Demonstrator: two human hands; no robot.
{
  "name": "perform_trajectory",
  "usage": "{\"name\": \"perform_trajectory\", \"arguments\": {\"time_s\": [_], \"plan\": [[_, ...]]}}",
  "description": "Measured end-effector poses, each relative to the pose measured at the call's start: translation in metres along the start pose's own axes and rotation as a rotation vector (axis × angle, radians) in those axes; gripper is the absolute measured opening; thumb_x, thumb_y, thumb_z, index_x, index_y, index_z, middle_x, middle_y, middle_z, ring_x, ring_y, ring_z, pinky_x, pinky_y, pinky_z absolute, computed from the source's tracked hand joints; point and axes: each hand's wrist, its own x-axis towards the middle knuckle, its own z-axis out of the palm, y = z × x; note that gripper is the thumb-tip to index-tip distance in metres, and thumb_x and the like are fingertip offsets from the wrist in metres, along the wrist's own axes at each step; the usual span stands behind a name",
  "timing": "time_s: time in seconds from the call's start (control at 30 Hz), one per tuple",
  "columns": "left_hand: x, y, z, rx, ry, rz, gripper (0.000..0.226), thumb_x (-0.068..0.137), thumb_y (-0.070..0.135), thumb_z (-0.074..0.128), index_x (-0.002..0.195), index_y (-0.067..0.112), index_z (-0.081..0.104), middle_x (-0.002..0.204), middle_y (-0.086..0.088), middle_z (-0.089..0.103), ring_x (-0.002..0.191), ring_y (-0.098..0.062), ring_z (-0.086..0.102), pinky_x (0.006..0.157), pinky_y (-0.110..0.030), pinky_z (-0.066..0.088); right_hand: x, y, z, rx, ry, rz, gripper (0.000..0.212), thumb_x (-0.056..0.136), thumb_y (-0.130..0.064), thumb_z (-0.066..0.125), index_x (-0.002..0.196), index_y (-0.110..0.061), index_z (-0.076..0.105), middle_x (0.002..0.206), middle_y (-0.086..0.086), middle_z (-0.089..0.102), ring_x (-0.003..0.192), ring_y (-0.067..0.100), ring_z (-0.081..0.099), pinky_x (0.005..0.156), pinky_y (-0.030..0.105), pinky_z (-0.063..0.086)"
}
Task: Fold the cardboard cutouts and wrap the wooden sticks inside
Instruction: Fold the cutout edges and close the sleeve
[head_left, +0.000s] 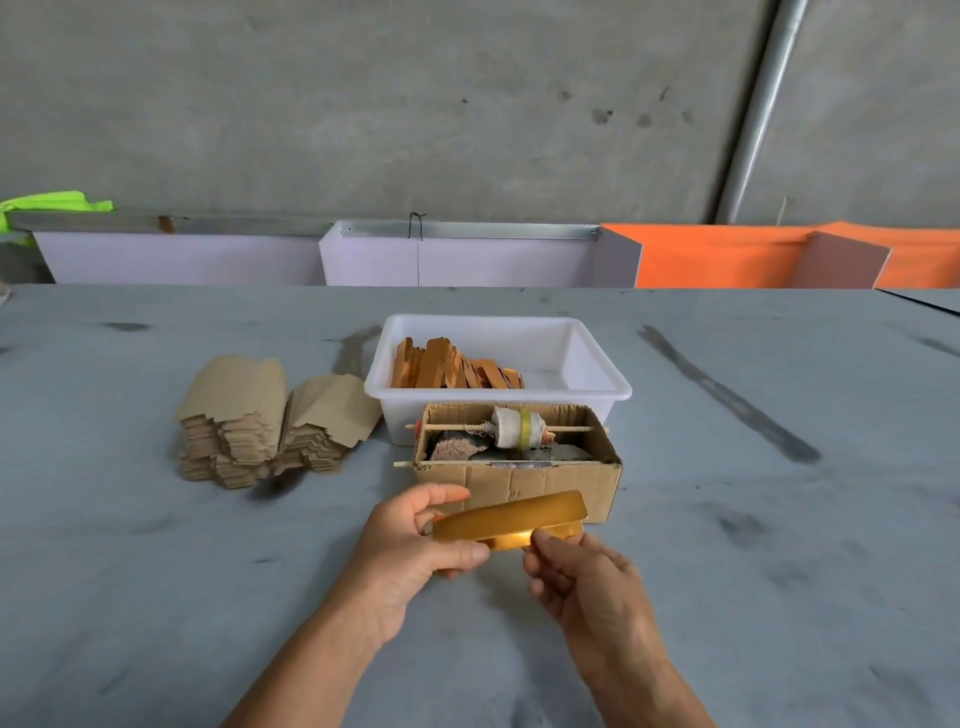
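A golden-brown cutout (511, 514), curved over into a partly folded shape, sits low in the centre of the frame, held just above the table (156, 571) between both hands. The left hand (415, 540) grips its left end, thumb on top and fingers curled beneath. The right hand (576, 577) pinches the lower right edge from below with curled fingers. Whether sticks lie inside the fold cannot be told. Just behind it stands an open cardboard box (519, 480) with a spool (517, 427) on a thin rod across its top. Behind that, a white tub (597, 384) holds orange wooden sticks (452, 366). To the left of centre lie two stacks of flat cutouts (260, 426).
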Motion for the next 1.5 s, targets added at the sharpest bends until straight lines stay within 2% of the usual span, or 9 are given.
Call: {"name": "perform_trajectory", "arguments": {"time_s": [0.2, 0.43, 0.53, 0.63, 0.83, 0.97, 1.13, 1.27, 1.5], "plan": [[0.002, -0.011, 0.007, -0.419, 0.097, -0.046, 0.02, 0.068, -0.012, 0.069, 0.078, 0.004, 0.063, 0.059, -0.007, 0.062, 0.047, -0.011, 0.057, 0.043, -0.019, 0.047, 0.0, 0.007, 0.009, 0.144, 0.018, 0.023, 0.008, 0.083, 0.007, 0.059, 0.079, 0.005, 0.066, 0.063, 0.016, 0.066, 0.05, 0.017, 0.064, 0.042, 0.021, 0.05], [0.011, -0.015, 0.01, -0.356, 0.086, 0.025, 0.005, 0.067, -0.001, 0.073, 0.064, 0.003, 0.072, 0.064, -0.017, 0.068, 0.052, -0.02, 0.064, 0.047, -0.024, 0.052, 0.002, 0.003, 0.02, 0.087, 0.0, 0.04, 0.006, 0.081, 0.006, 0.062, 0.079, 0.003, 0.067, 0.066, 0.016, 0.067, 0.051, 0.017, 0.064, 0.043, 0.022, 0.052], [0.017, -0.018, 0.006, -0.339, 0.138, 0.074, 0.006, 0.073, -0.005, 0.07, 0.07, 0.0, 0.07, 0.063, -0.019, 0.068, 0.05, -0.021, 0.065, 0.047, -0.025, 0.053, 0.005, -0.002, 0.016, -0.224, 0.122, -0.046, 0.007, 0.082, -0.001, 0.067, 0.076, -0.005, 0.067, 0.073, 0.012, 0.07, 0.064, 0.019, 0.064, 0.052, 0.028, 0.05], [0.022, -0.021, 0.003, -0.336, 0.165, 0.083, 0.011, 0.073, -0.004, 0.071, 0.064, 0.002, 0.072, 0.064, -0.021, 0.068, 0.052, -0.024, 0.066, 0.049, -0.026, 0.054, 0.009, -0.019, 0.01, -0.626, 0.345, -0.432, 0.011, 0.083, -0.01, 0.067, 0.093, -0.015, 0.071, 0.078, -0.003, 0.068, 0.077, 0.012, 0.063, 0.065, 0.024, 0.049], [0.027, -0.032, 0.003, -0.342, 0.173, 0.023, 0.007, 0.066, 0.003, 0.077, 0.069, 0.001, 0.071, 0.071, -0.024, 0.07, 0.059, -0.028, 0.068, 0.052, -0.028, 0.054, 0.038, -0.061, 0.024, -1.308, 0.305, -0.821, 0.02, 0.088, -0.024, 0.059, 0.102, -0.025, 0.073, 0.102, -0.012, 0.065, 0.096, 0.007, 0.034, 0.072, 0.017, 0.029], [0.029, -0.032, 0.003, -0.336, 0.148, 0.029, 0.005, 0.068, 0.004, 0.076, 0.064, 0.006, 0.074, 0.071, -0.022, 0.07, 0.059, -0.028, 0.068, 0.052, -0.027, 0.054, 0.062, -0.07, 0.035, -1.562, 0.255, -0.717, 0.023, 0.09, -0.029, 0.056, 0.103, -0.024, 0.073, 0.109, -0.008, 0.063, 0.098, 0.011, 0.028, 0.075, 0.017, 0.029], [0.03, -0.036, 0.003, -0.339, 0.152, 0.032, 0.004, 0.07, 0.003, 0.076, 0.068, 0.003, 0.072, 0.071, -0.022, 0.07, 0.059, -0.027, 0.068, 0.053, -0.028, 0.053, 0.081, -0.072, 0.044, -1.705, 0.222, -0.504, 0.021, 0.086, -0.036, 0.055, 0.086, -0.016, 0.063, 0.086, -0.002, 0.059, 0.102, 0.02, 0.05, 0.074, 0.023, 0.031], [0.03, -0.036, 0.005, -0.329, 0.153, 0.031, 0.006, 0.071, 0.005, 0.076, 0.073, 0.002, 0.071, 0.071, -0.021, 0.07, 0.06, -0.027, 0.068, 0.057, -0.03, 0.052, 0.091, -0.069, 0.05, -1.657, 0.199, -0.4, 0.031, 0.083, -0.039, 0.062, 0.101, -0.013, 0.062, 0.094, 0.001, 0.06, 0.101, 0.019, 0.05, 0.06, 0.021, 0.03], [0.029, -0.034, 0.005, -0.321, 0.16, 0.029, 0.008, 0.073, 0.002, 0.075, 0.076, 0.0, 0.068, 0.068, -0.019, 0.07, 0.058, -0.025, 0.068, 0.057, -0.031, 0.052, 0.094, -0.067, 0.052, -1.573, 0.29, -0.334, 0.034, 0.078, -0.027, 0.069, 0.108, -0.015, 0.059, 0.096, 0.003, 0.06, 0.099, 0.022, 0.055, 0.081, 0.035, 0.055]]}}
